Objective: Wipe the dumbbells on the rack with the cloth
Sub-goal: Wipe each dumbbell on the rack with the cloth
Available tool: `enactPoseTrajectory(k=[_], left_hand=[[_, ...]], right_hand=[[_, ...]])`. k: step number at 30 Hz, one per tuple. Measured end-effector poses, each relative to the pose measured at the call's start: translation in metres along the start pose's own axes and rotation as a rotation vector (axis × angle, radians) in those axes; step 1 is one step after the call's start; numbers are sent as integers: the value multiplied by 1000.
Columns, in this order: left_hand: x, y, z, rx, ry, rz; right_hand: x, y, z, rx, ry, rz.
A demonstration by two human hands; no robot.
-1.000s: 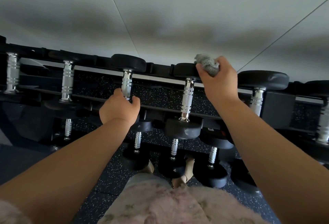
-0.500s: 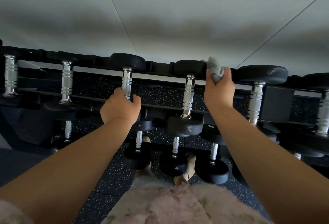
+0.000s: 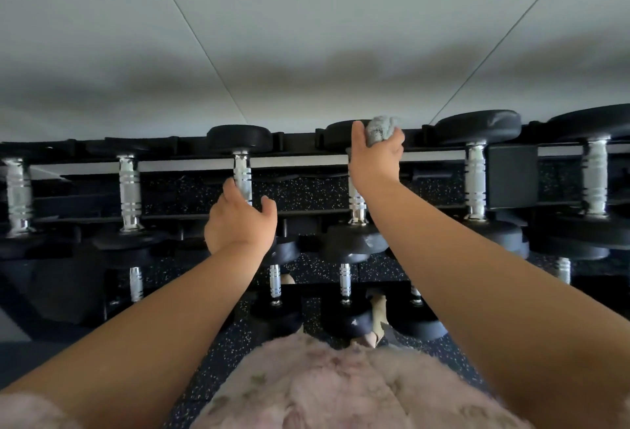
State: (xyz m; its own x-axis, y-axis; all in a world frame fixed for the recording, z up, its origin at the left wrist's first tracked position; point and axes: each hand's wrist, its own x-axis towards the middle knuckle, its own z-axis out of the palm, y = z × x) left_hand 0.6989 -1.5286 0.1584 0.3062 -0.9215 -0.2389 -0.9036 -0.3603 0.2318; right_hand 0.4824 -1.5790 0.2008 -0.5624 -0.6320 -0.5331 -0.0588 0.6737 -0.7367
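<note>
Black dumbbells with chrome handles lie in a row on the top tier of a black rack (image 3: 300, 150). My right hand (image 3: 375, 155) grips a bunched grey cloth (image 3: 381, 130) and presses it against the far head of a middle dumbbell (image 3: 356, 205), whose upper handle is hidden by my wrist. My left hand (image 3: 240, 220) holds the near end of the neighbouring dumbbell (image 3: 242, 172) on the left, fingers curled around the lower handle and near head.
More dumbbells (image 3: 475, 179) fill the top tier on both sides, and smaller ones (image 3: 344, 283) sit on the lower tier. A pale wall (image 3: 306, 36) rises directly behind the rack. Speckled black rubber floor (image 3: 218, 353) lies below, near my feet.
My right hand with the cloth has slid back left along the far head of the middle dumbbell after moving right. My left hand has kept its hold.
</note>
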Motion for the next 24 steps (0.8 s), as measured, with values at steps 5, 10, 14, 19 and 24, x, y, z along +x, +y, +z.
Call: enactPoseTrajectory(k=[5,10,14,19,24], left_hand=[[-8,-8,-2,-46,104,294],[4,41,-8,-158,-14,677],[43,133,-30,-262,-128,760],[77,203,-26,-115,-438,857],[83,217,2,3,-464,899]], right_hand=[[-13,31,-16,-250,-158,26],[-17,11,-21,-428,-286,38],[1,8,-13,-401,-267,10],[-9,41,-20,-499,-276,-39],[-13,58,-39,-611,-551,12]])
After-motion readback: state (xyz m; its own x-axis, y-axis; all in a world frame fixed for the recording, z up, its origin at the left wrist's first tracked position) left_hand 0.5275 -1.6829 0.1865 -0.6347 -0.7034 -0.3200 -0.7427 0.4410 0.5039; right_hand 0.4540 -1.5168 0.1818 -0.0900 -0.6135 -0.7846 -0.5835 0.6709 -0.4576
